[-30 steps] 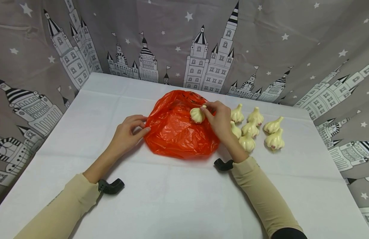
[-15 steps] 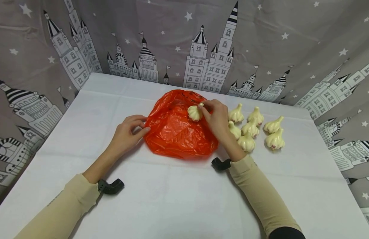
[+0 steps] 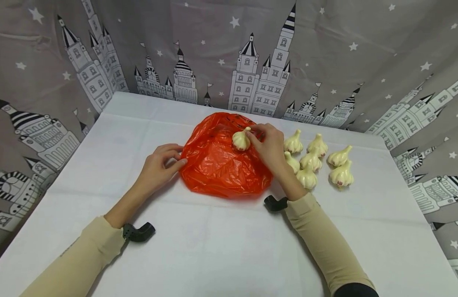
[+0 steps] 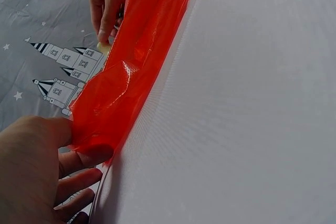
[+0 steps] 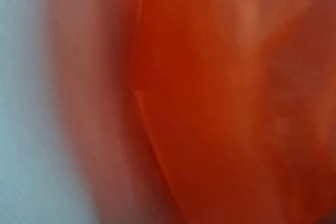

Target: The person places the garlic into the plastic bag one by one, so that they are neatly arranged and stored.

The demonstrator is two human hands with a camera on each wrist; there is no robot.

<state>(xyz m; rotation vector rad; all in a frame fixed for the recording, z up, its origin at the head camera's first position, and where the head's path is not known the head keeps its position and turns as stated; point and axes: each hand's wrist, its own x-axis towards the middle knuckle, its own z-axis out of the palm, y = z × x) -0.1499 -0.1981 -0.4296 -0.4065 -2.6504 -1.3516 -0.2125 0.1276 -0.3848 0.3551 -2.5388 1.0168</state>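
Though eight garlic bulbs, one red bag.

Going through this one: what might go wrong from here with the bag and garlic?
The right hand pinches one bulb near its neck, so it could slip. The left hand pinches the red bag at its left edge; the flimsy plastic might sag or fold elsewhere. Loose bulbs lie close by the right hand, which might nudge them.

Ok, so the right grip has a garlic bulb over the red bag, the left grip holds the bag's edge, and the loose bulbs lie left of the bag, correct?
Not quite: the loose bulbs lie to the right of the red bag, as the head view shows. The rest stands.
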